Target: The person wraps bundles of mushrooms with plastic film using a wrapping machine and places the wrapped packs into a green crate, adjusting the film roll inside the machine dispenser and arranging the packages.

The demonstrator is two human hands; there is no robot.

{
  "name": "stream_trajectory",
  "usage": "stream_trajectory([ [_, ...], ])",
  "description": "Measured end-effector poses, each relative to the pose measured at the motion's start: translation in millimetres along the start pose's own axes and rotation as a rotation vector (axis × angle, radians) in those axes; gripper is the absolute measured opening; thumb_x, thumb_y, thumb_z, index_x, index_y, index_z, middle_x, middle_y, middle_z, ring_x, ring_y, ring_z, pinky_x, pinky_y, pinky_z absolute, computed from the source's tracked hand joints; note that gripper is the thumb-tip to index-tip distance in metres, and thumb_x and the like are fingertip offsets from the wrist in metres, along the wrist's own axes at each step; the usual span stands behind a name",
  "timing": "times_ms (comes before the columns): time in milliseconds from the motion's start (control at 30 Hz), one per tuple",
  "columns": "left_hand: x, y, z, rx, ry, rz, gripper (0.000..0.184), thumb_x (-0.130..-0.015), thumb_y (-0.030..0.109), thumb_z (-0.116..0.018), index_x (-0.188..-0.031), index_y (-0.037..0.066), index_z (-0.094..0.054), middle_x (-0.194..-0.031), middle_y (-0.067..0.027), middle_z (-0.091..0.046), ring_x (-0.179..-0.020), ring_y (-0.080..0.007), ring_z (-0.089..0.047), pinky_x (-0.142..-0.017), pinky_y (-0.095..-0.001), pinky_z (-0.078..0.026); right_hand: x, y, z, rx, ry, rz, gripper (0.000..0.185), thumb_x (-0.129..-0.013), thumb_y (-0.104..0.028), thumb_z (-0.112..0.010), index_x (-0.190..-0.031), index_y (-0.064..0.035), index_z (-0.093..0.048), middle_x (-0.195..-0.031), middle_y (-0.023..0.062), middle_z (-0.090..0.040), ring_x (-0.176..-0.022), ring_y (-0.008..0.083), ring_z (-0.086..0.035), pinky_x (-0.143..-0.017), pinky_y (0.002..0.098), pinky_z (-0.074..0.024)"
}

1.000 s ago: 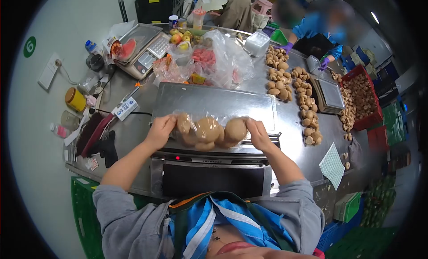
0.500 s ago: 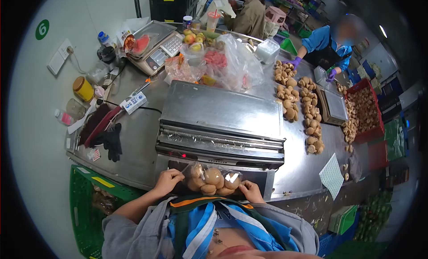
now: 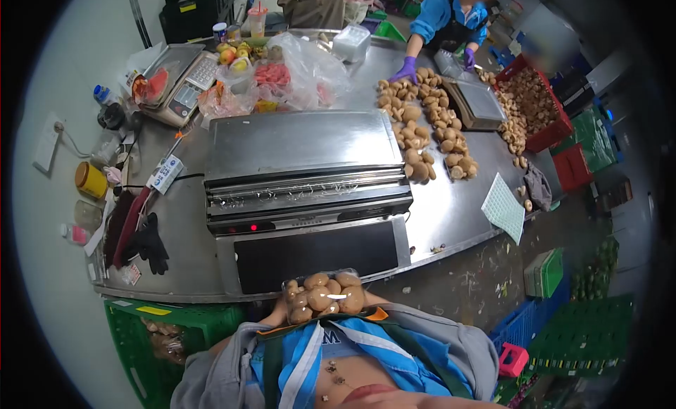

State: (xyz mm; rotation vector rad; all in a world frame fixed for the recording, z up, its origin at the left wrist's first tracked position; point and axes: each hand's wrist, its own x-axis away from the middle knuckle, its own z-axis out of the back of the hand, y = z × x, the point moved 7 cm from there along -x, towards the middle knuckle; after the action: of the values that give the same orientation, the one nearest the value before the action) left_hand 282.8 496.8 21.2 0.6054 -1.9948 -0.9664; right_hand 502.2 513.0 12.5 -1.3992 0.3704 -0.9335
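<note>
Before the table point(image 3: 451, 215), I log: one pack point(image 3: 320, 298), film-covered, held between left hand point(image 3: 277, 315) and right hand point(image 3: 372, 300), fingers hidden; unwrapped, mushrooms point(image 3: 420, 168) in two rows beyond.

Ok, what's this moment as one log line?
mushroom pack: wrapped, near torso; left hand: at left side, fingers hidden; right hand: at right side, fingers hidden; metal machine: red light lit
</note>
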Motion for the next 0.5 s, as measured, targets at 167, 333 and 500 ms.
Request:
stream_trajectory([
  [167,-2.8,10.8,-43.8,-0.122,-0.115,-0.051,0.014,-0.088,0.018,-0.054,-0.088,0.006,-0.06,-0.087,-0.007,-0.061,-0.081,-0.0168,-0.058,-0.073,-0.0305,-0.046,-1.5,-17.8,-25.5,-0.343,-0.164,-0.336,0.031,-0.091,-0.021,-0.05,-0.115,-0.0022,-0.051,-0.111,0.0109,-0.057,-0.1,0.0239,-0.055,-0.086,0.0345,-0.0443],
  [333,-4.5,11.9,-85.9,-0.174,-0.143,-0.192,0.013,-0.087,0.017,-0.054,-0.095,0.007,-0.058,-0.093,-0.0078,-0.06,-0.086,-0.0182,-0.057,-0.078,-0.0313,-0.046,5.2,-50.1,-24.4,0.05,-0.46,-0.081,0.032,-0.091,-0.023,-0.049,-0.117,-0.0036,-0.049,-0.112,0.0112,-0.056,-0.102,0.0241,-0.054,-0.088,0.034,-0.0426],
  [500,70.9,84.1,-121.1,-0.11,-0.061,-0.563,0.019,-0.089,0.019,-0.051,-0.104,0.008,-0.056,-0.101,-0.0086,-0.058,-0.094,-0.0195,-0.055,-0.085,-0.0331,-0.044,2.8,-224.0,9.6,-0.115,-0.473,0.033,0.062,-0.074,-0.033,-0.068,-0.124,-0.0044,-0.043,-0.106,0.0154,-0.058,-0.098,0.0248,-0.057,-0.084,0.0348,-0.0444],
])
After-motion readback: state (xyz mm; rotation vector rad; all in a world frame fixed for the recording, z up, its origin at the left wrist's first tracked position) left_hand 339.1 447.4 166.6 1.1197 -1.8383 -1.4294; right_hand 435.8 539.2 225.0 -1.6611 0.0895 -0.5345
